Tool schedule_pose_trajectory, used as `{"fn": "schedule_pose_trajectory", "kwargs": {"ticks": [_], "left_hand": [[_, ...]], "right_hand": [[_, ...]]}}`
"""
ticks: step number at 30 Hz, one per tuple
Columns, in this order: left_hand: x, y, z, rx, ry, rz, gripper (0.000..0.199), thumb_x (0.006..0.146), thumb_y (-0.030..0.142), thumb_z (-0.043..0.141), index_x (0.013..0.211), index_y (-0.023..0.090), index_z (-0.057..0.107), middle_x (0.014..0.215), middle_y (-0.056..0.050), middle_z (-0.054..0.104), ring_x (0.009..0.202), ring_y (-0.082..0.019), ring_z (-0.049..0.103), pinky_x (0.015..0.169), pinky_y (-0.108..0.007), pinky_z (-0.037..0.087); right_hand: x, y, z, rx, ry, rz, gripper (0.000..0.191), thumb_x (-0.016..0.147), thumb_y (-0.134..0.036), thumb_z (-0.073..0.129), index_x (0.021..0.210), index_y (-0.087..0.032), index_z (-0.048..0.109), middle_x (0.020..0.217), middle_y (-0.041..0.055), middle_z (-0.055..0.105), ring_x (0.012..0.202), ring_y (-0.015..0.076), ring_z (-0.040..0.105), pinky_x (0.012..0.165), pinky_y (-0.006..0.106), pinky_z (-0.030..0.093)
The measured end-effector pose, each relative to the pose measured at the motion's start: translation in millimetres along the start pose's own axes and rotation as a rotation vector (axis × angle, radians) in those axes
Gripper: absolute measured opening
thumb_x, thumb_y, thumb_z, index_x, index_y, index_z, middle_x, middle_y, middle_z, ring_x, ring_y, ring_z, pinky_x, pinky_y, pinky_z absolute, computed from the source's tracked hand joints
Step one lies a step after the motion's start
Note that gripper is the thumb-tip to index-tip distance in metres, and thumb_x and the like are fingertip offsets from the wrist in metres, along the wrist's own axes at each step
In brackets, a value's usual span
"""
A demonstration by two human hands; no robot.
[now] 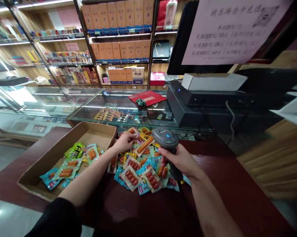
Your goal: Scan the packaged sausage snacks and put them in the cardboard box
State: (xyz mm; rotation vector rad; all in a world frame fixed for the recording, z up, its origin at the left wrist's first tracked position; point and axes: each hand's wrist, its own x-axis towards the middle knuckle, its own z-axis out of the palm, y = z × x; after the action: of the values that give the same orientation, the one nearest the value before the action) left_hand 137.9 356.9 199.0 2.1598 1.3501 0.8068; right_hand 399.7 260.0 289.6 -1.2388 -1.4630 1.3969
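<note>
A dark grey handheld barcode scanner point(166, 138) with a small blue light is gripped by its handle in my right hand point(180, 159), its head over the packets' right side. Beneath it lies a loose pile of clear and coloured sausage packets point(131, 177), some with red sausages and some with orange ones. At the pile's far left edge, my left hand point(125, 142) has its fingers curled down among the packets; what they pinch, if anything, is hidden. One long single-sausage packet point(145, 146) lies on top between my hands.
A shallow cardboard box point(99, 129) with several packets stands left on the dark red counter point(128, 214). Behind are a glass display case point(108, 98), a red mouse pad point(153, 98) with a green mouse, and, to the right, a black machine point(202, 102) below a screen bearing a paper sign point(227, 36).
</note>
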Motion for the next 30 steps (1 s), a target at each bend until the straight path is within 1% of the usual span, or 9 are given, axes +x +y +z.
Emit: {"fn": "schedule_pose_trajectory", "kwargs": {"ticks": [6,11,13,15,19,21,23,27,30], "left_hand": [[-1.0,4.1,-2.9,0.169,-0.117,0.176,0.024,0.077,0.014,0.054,0.09,0.016,0.074,0.094,-0.01,0.064,0.094,-0.021,0.06,0.091,-0.032,0.046],[-4.5,14.3,-9.7,0.313,-0.174,0.171,0.019,0.074,0.012,0.053,0.073,0.015,0.071,0.086,-0.011,0.061,0.086,-0.022,0.059,0.082,-0.032,0.047],[-5.0,16.1,-17.1,0.282,-0.13,0.136,0.017,0.076,0.015,0.053,0.072,0.016,0.069,0.083,-0.009,0.063,0.082,-0.02,0.06,0.078,-0.03,0.047],[-4.6,15.2,-25.7,0.191,-0.023,0.054,0.015,0.08,0.02,0.052,0.077,0.017,0.067,0.08,-0.005,0.066,0.074,-0.018,0.06,0.072,-0.027,0.046],[-2.1,10.6,-35.5,-0.153,0.17,-0.118,0.019,0.087,0.032,0.047,0.094,0.019,0.059,0.074,-0.001,0.065,0.058,-0.013,0.058,0.059,-0.023,0.045],[-1.0,9.7,-34.1,-0.318,0.171,-0.134,0.019,0.087,0.033,0.045,0.097,0.019,0.055,0.076,0.0,0.065,0.06,-0.013,0.06,0.058,-0.023,0.047],[-0.7,9.3,-29.9,-0.35,0.145,-0.12,0.018,0.086,0.031,0.044,0.093,0.019,0.056,0.081,-0.001,0.066,0.067,-0.014,0.062,0.062,-0.023,0.048],[-2.5,5.5,-20.4,-0.139,0.069,-0.1,0.025,0.085,0.034,0.048,0.075,0.016,0.061,0.075,-0.001,0.065,0.071,-0.015,0.06,0.069,-0.024,0.047],[-4.3,0.6,-14.8,-0.084,0.005,-0.067,0.024,0.076,0.036,0.063,0.087,0.015,0.066,0.078,-0.003,0.066,0.068,-0.015,0.059,0.065,-0.024,0.046]], "right_hand": [[0.8,0.5,3.3,-0.016,-0.017,0.004,0.027,0.078,-0.041,0.068,0.067,-0.019,0.056,0.054,0.0004,0.062,0.047,0.0158,0.061,0.051,0.029,0.048],[-0.9,-0.9,4.9,-0.044,-0.044,0.002,0.028,0.08,-0.041,0.066,0.066,-0.019,0.054,0.054,0.0009,0.062,0.047,0.0153,0.061,0.051,0.029,0.048],[-0.6,0.2,4.7,-0.041,-0.055,-0.002,0.029,0.08,-0.042,0.066,0.067,-0.019,0.055,0.054,0.001,0.062,0.047,0.0153,0.061,0.051,0.029,0.048],[0.1,1.6,4.6,-0.041,-0.058,-0.004,0.029,0.081,-0.043,0.066,0.068,-0.019,0.055,0.054,0.0008,0.062,0.047,0.0151,0.061,0.05,0.028,0.048],[1.5,2.1,6.5,-0.044,-0.051,-0.008,0.03,0.08,-0.044,0.067,0.069,-0.019,0.055,0.054,0.0003,0.061,0.047,0.0146,0.06,0.05,0.028,0.047],[1.4,0.8,8.6,-0.037,-0.045,-0.003,0.03,0.078,-0.045,0.068,0.071,-0.019,0.054,0.054,-0.0001,0.061,0.046,0.0147,0.06,0.049,0.028,0.047],[0.7,-0.9,10.6,-0.024,-0.036,0.01,0.03,0.077,-0.045,0.069,0.072,-0.019,0.054,0.054,-0.0007,0.061,0.046,0.0148,0.059,0.048,0.028,0.047],[-1.7,0.1,11.8,0.01,-0.026,0.031,0.031,0.075,-0.046,0.071,0.076,-0.02,0.054,0.053,-0.0016,0.061,0.046,0.0153,0.06,0.048,0.027,0.047],[-2.5,6.8,10.4,0.037,-0.017,0.048,0.032,0.073,-0.047,0.072,0.076,-0.02,0.054,0.053,-0.0014,0.061,0.046,0.0162,0.061,0.047,0.028,0.048]]}}
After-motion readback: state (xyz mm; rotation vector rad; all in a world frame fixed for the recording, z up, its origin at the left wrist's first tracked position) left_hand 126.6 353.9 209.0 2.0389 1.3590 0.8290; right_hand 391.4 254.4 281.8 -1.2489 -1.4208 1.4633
